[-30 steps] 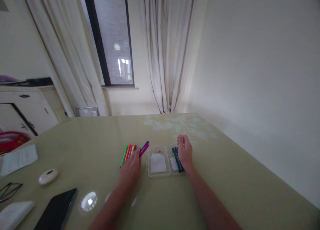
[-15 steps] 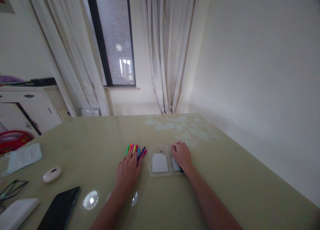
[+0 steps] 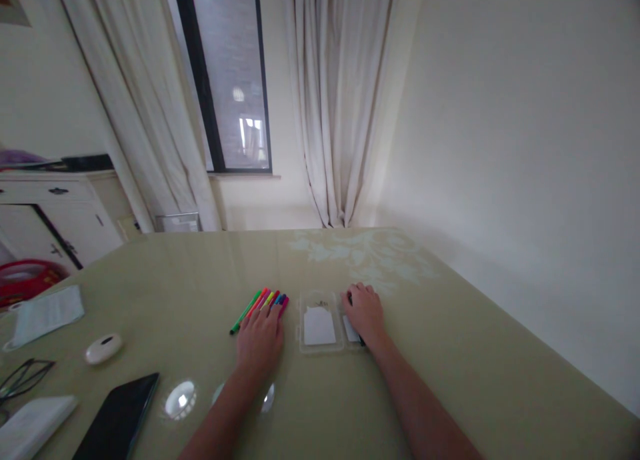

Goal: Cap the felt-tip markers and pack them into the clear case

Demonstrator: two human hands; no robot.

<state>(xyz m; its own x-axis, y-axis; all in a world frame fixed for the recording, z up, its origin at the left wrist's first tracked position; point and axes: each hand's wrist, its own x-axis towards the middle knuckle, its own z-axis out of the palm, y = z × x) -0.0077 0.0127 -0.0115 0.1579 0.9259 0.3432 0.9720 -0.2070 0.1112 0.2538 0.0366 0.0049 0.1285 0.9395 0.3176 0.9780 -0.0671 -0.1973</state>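
**A:** Where is your left hand (image 3: 260, 340)?

**B:** Yours lies flat, palm down, fingers spread over the near ends of a row of coloured felt-tip pens (image 3: 261, 301) on the table (image 3: 450, 353). It presses on them; whether any finger curls round one, you cannot tell from here.

**A:** And your right hand (image 3: 364, 311)?

**B:** It rests, fingers loosely bent, on the right half of the clear plastic pen case (image 3: 320, 320), covering the dark pens lying there. Nothing looks gripped.

**A:** How do the things sit?

**B:** The case lies open just right of the pens, a white card in its left half. Well off to your left lie a dark tablet (image 3: 119, 417), a white oval object (image 3: 103, 349) and spectacles (image 3: 20, 375).
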